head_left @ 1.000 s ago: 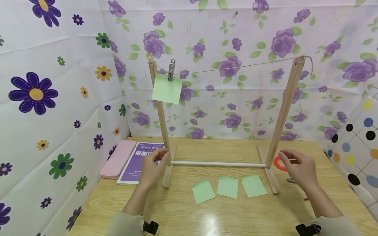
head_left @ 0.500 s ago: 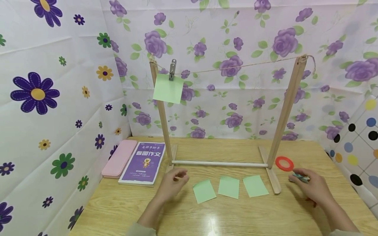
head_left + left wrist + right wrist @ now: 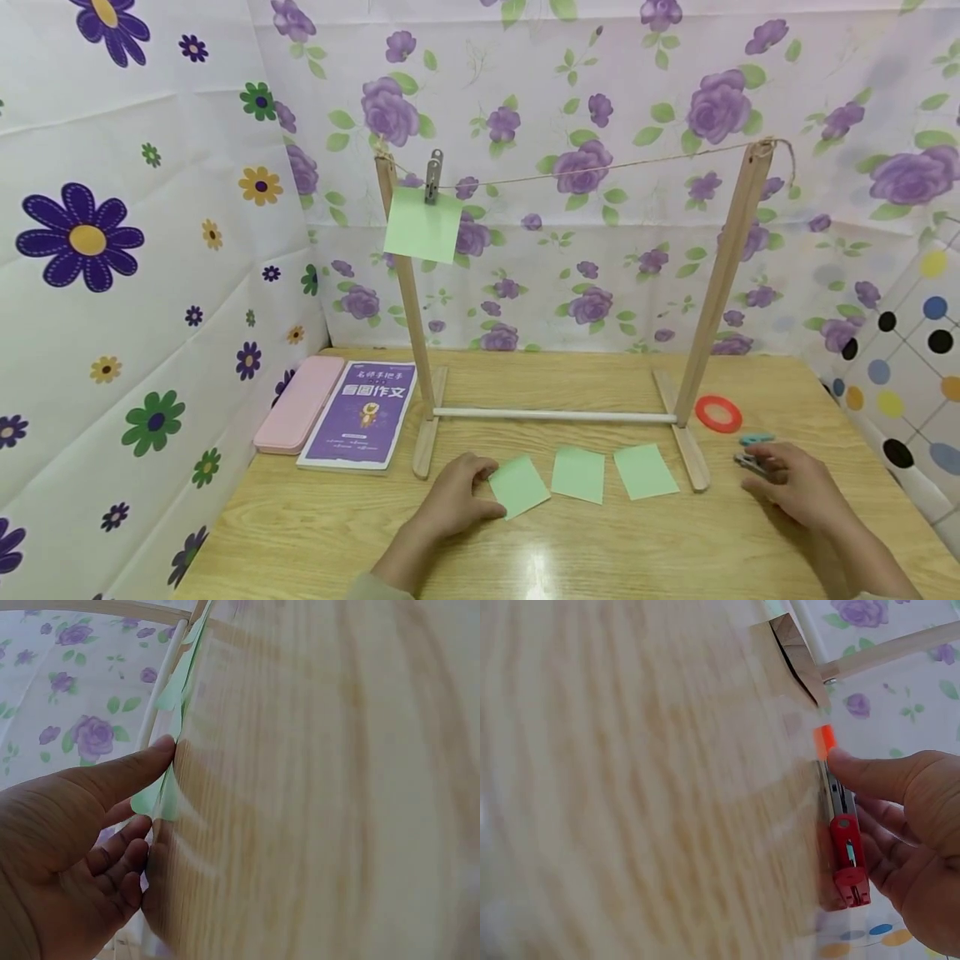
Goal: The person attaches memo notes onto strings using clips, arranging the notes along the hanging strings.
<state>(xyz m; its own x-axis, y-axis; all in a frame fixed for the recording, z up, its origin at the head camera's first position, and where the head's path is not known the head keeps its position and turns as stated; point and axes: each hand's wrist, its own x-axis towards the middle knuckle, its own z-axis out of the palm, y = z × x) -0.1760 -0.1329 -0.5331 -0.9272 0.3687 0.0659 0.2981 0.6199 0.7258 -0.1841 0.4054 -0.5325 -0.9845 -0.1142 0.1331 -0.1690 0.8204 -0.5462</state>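
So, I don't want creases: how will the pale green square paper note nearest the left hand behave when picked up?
The pale green square paper note looks thin, so probably light and floppy. It might slide if pushed, since the pale wooden table looks glossy. Such thin paper could crease if pinched hard.

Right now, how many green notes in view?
4: hanging note clipped at the string; on the table, left note at the left hand, middle note, right note. Any stacked beneath would be hidden.
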